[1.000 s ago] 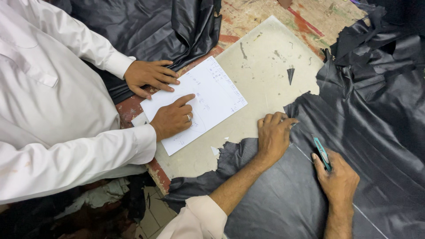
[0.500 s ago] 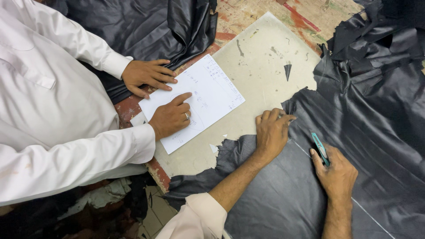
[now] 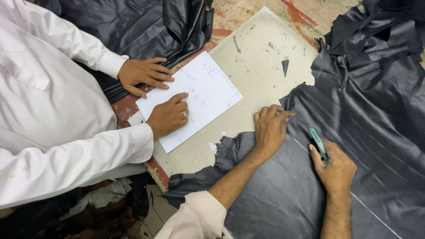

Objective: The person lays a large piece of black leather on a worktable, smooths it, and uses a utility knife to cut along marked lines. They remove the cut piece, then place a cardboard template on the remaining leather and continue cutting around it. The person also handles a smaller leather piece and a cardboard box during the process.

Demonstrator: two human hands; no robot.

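Knife in right hand, over black leather

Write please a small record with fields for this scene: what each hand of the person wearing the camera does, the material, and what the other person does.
left hand: pressed flat on the black leather sheet, near its torn edge
right hand: grips a teal-handled cutter, tip on the leather
marking: a thin pale line runs across the leather
surface: pale cutting board on a worn table
other person: white sleeves, both hands on a white paper sheet with handwriting
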